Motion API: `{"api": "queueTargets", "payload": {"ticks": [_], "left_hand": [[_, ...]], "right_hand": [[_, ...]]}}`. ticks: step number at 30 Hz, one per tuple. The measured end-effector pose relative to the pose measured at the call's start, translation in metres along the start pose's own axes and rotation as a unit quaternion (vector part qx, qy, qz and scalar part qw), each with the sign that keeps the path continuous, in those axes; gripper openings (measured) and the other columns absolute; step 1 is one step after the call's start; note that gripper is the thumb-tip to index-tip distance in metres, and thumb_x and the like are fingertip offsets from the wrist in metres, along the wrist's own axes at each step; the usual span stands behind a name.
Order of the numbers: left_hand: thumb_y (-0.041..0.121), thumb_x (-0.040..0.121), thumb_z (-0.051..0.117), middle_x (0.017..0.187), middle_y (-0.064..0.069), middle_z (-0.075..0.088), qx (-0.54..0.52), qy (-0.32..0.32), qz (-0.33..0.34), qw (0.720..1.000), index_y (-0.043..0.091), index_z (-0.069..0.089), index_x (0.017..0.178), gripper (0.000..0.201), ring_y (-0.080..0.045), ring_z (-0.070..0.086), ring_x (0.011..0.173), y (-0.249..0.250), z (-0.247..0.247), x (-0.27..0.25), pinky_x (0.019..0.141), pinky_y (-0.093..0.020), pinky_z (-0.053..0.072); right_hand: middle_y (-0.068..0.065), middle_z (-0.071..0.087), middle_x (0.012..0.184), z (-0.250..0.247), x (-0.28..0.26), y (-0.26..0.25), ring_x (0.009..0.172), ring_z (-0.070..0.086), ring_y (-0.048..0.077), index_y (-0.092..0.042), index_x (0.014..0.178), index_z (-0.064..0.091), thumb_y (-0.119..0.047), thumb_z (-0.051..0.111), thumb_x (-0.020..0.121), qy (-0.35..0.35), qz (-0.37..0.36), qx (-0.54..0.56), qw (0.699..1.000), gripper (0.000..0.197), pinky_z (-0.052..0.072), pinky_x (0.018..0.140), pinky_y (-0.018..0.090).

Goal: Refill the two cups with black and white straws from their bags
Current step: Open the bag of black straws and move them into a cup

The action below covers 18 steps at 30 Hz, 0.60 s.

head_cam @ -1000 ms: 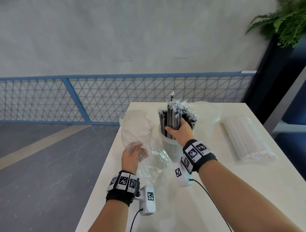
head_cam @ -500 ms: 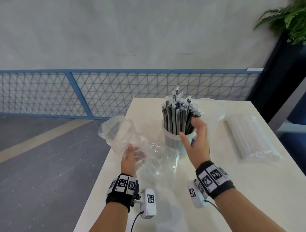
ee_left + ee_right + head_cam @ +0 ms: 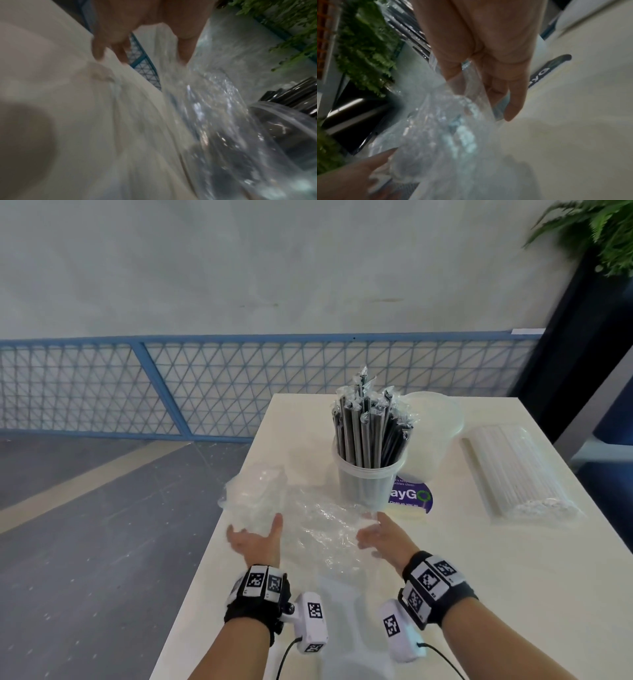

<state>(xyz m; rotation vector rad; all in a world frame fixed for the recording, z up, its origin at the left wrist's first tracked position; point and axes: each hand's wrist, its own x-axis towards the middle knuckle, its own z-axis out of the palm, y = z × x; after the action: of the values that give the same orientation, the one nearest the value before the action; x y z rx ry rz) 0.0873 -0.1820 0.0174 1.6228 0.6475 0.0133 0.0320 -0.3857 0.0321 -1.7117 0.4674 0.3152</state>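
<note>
A clear cup (image 3: 368, 484) packed with wrapped black straws (image 3: 370, 422) stands mid-table. Behind it to the right sits a second, translucent cup (image 3: 436, 433); no straws show in it. The bag of white straws (image 3: 517, 470) lies flat at the right. The empty crumpled clear bag (image 3: 301, 522) lies on the table's left edge, in front of the cup. My left hand (image 3: 255, 537) rests on its left part with fingers spread. My right hand (image 3: 378, 535) touches its right edge with straight fingers (image 3: 513, 105); film (image 3: 440, 128) drapes over them. The left wrist view shows the bag (image 3: 205, 111) beside the cup (image 3: 283, 128).
A round purple sticker (image 3: 412, 498) is on the white table (image 3: 479, 577) beside the cup. The table's left edge drops to a grey floor. A blue mesh railing (image 3: 239, 392) runs behind, and a dark planter with a fern (image 3: 596, 241) stands at the far right.
My right hand left the black straws and came down to the empty bag. My left hand lowered the bag onto the table and opened its grip on it.
</note>
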Motion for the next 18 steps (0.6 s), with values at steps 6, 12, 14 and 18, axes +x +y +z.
{"api": "queueTargets", "payload": {"ticks": [6,12,14,18], "left_hand": [[0.045,0.075,0.068,0.134,-0.003,0.048,0.391,-0.005,0.232,0.891,0.024,0.038,0.135,0.070,-0.026,0.039,0.130,0.008,-0.018,0.006,0.113,-0.052,0.002],[0.043,0.089,0.049,0.076,0.002,0.062,0.362,-0.041,0.218,0.905,0.020,0.046,0.085,0.024,-0.028,0.062,0.085,0.008,-0.014,0.018,0.101,-0.046,0.033],[0.034,0.093,0.045,0.072,-0.012,0.066,0.338,-0.012,0.222,0.915,0.015,0.041,0.079,0.024,-0.037,0.063,0.078,0.002,-0.020,0.030,0.081,-0.043,0.046],[0.028,0.095,0.040,0.077,-0.025,0.066,0.303,0.038,0.186,0.934,0.006,0.044,0.082,0.027,-0.042,0.060,0.075,-0.005,-0.034,0.050,0.069,-0.044,0.049]], "right_hand": [[-0.006,0.059,0.082,-0.006,0.005,0.003,0.087,0.059,0.017,-0.006,0.130,0.036,-0.012,0.055,0.088,0.002,-0.026,-0.132,0.991,0.047,0.042,0.084,0.031],[-0.008,0.056,0.077,-0.005,0.009,0.006,0.087,0.055,0.017,-0.006,0.131,0.036,-0.007,0.053,0.087,-0.003,-0.047,-0.189,0.981,0.047,0.037,0.086,0.027],[-0.006,0.057,0.077,-0.011,0.010,0.011,0.088,0.056,0.018,-0.007,0.130,0.038,-0.004,0.052,0.087,0.006,-0.033,-0.187,0.982,0.046,0.037,0.085,0.026],[0.005,0.062,0.085,-0.017,0.012,0.017,0.086,0.057,0.023,-0.004,0.132,0.036,0.005,0.052,0.084,0.049,0.032,-0.146,0.988,0.051,0.045,0.075,0.024]]}}
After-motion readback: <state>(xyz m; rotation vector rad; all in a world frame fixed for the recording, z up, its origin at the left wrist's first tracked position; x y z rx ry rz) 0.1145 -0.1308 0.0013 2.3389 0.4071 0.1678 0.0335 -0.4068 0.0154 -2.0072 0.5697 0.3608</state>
